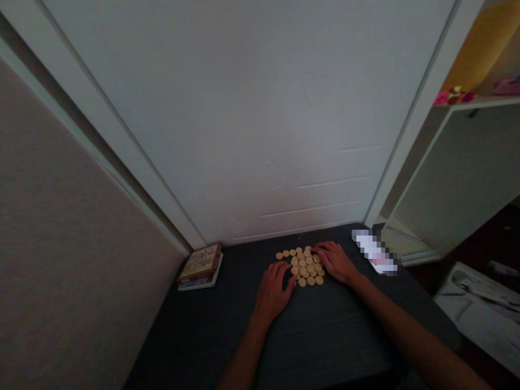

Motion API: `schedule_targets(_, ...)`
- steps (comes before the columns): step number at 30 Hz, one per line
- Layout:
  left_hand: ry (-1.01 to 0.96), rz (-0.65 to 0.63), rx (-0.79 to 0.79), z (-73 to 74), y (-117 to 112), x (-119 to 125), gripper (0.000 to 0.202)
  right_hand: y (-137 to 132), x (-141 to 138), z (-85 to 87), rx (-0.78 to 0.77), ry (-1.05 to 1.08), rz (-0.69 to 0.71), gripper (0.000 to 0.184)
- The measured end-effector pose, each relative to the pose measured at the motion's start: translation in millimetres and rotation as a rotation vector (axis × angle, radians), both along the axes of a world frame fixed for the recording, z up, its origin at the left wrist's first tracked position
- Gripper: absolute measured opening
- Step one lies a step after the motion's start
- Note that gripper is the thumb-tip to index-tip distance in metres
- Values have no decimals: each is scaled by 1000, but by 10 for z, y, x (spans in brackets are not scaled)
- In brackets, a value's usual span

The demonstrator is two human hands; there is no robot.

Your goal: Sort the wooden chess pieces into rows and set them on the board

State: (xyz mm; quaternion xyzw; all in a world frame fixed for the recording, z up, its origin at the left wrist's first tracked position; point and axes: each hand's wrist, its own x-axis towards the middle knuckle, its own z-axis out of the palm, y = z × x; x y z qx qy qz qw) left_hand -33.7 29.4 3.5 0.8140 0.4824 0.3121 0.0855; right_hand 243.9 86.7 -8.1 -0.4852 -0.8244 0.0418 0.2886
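Several round, flat, light wooden discs (310, 268) lie in a cluster on the dark table, some overlapping others. A short row of discs (286, 253) runs off the cluster's far left side. My left hand (273, 288) rests at the cluster's left edge, thumb apart from the curved fingers, the fingertips close to or touching the nearest discs. At the far right edge of the cluster lies my right hand (336, 262), palm down, its fingers stretched out to the left over the outer discs. I see nothing gripped in either hand.
A small stack of books (200, 266) lies at the table's left back corner. A blurred-out flat item (376, 252) lies at the right back. The dark table (325, 336) meets a white panel (244, 108) with heart reliefs. Shelving (483, 103) stands at the right.
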Motion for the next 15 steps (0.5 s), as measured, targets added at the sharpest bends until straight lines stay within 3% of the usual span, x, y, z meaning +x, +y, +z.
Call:
schedule_targets(10, 25, 10, 1, 15, -10, 6, 27, 19, -14, -6, -14, -28, 24, 40)
schedule_targets(15, 19, 8, -6, 10, -9, 1, 27, 2, 0, -38, 30, 62, -43, 41)
